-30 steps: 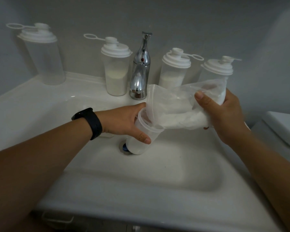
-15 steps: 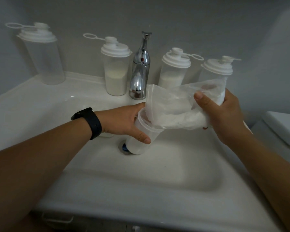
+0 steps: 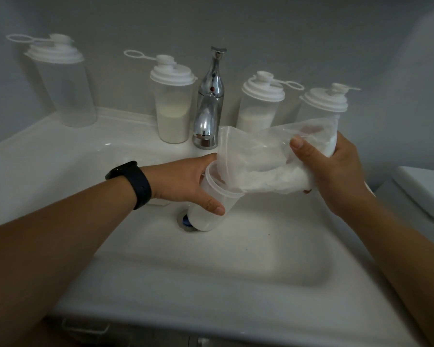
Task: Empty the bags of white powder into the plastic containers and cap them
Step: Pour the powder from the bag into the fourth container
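Observation:
My left hand [image 3: 186, 181] grips an uncapped clear plastic container [image 3: 211, 211], tilted over the sink basin [image 3: 236, 259] with white powder in its bottom. My right hand [image 3: 331, 171] holds a clear plastic bag of white powder [image 3: 263, 161], with the bag's open mouth tucked into the container's rim. Powder lies along the bag's lower side. Capped containers stand along the back ledge: an empty-looking one [image 3: 65, 91] at far left, one [image 3: 172, 111] left of the tap with powder, one [image 3: 258, 106] right of the tap with powder, and one [image 3: 321, 106] partly behind the bag.
A chrome tap [image 3: 209, 108] rises at the back centre, close to the bag. The drain [image 3: 184, 220] sits just under the held container. A white toilet tank lid [image 3: 426, 194] is at the right edge.
The bag has been tipped slightly and the powder has slid a little toward the container mouth. Both hands stay almost in place.

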Available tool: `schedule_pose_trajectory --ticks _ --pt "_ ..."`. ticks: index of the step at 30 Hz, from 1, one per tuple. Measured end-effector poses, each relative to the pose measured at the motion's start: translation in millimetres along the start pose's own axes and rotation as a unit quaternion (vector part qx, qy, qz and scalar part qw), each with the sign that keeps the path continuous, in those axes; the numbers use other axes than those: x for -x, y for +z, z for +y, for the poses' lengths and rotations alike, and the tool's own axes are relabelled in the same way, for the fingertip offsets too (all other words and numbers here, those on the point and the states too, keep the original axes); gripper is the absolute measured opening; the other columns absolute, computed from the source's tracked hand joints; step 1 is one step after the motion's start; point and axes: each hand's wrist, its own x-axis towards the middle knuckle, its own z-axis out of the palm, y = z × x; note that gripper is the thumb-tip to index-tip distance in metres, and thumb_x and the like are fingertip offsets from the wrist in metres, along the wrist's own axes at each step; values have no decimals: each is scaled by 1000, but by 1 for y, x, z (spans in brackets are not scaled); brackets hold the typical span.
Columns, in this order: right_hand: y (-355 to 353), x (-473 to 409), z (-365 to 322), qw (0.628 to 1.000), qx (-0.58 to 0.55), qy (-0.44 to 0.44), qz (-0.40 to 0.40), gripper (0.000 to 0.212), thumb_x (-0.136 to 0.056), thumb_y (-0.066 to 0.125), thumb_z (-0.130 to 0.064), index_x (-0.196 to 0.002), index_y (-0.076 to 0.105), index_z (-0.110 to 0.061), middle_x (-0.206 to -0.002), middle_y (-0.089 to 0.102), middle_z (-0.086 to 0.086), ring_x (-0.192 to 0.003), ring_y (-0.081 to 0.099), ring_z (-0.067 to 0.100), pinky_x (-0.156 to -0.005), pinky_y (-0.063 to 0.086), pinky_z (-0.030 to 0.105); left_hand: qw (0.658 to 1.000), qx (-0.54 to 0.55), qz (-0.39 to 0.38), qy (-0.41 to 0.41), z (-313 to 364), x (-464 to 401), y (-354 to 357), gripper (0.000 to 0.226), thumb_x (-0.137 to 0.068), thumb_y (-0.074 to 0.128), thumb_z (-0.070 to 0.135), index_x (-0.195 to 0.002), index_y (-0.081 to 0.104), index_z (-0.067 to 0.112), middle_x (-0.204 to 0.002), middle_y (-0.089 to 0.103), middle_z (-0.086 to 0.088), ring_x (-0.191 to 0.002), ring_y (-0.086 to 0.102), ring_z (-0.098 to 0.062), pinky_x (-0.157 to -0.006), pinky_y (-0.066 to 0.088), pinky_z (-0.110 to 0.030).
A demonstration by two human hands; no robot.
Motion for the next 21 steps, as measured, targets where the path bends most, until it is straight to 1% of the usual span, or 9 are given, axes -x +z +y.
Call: schedule_pose_trajectory --ticks 4,7,10,12,15,18,21 --pt "0 0 1 1000 7 0 0 17 -88 74 -41 -102 66 -35 -83 76 -9 -67 72 14 -40 50 28 1000 -4 -1 -2 0 0 0 94 -74 92 26 -150 37 36 -137 60 23 -125 56 6 -104 47 -16" --pt "-1 -1 2 1000 2 -2 3 13 -86 71 -41 -98 68 -40 -83 76 -6 -68 73 16 -40 51 30 1000 -3 2 -3 0 0 0 94 -74 92 27 -149 38 36 -137 60 24 -125 56 6 -105 47 -17" --pt "0 -1 2 1000 -9 1 -4 16 -85 71 -40 -100 68 -35 -81 76 -3 -65 72 18 -39 50 30 1000 -1 0 -5 0 1 0 95 -73 92 28 -150 37 38 -137 59 25 -125 55 7 -104 47 -18" --pt "0 0 2 1000 -12 -1 -1 17 -86 72 -40 -101 68 -33 -81 76 -5 -65 72 17 -39 51 30 1000 0 1 -5 1 1 0 95 -73 92 29 -149 37 39 -137 59 27 -125 55 7 -104 47 -18" --pt "0 0 2 1000 -14 -9 7 16 -87 72 -39 -102 66 -34 -80 75 -7 -65 72 15 -39 52 31 1000 1 3 -6 2 1 0 92 -73 92 30 -146 38 43 -135 60 28 -124 55 8 -105 46 -19" --pt "1 1 1 1000 -23 -11 6 18 -86 69 -38 -103 66 -33 -82 76 -7 -67 73 16 -39 52 34 1000 8 7 -7 1 1 1 86 -70 92 33 -137 40 51 -133 61 30 -124 57 6 -108 47 -25" --pt "1 0 2 1000 -30 -5 -2 19 -86 70 -37 -104 67 -32 -83 76 -4 -68 73 18 -39 51 33 1000 10 4 -9 2 2 1 83 -68 91 36 -131 41 55 -129 61 34 -122 57 7 -106 48 -23"
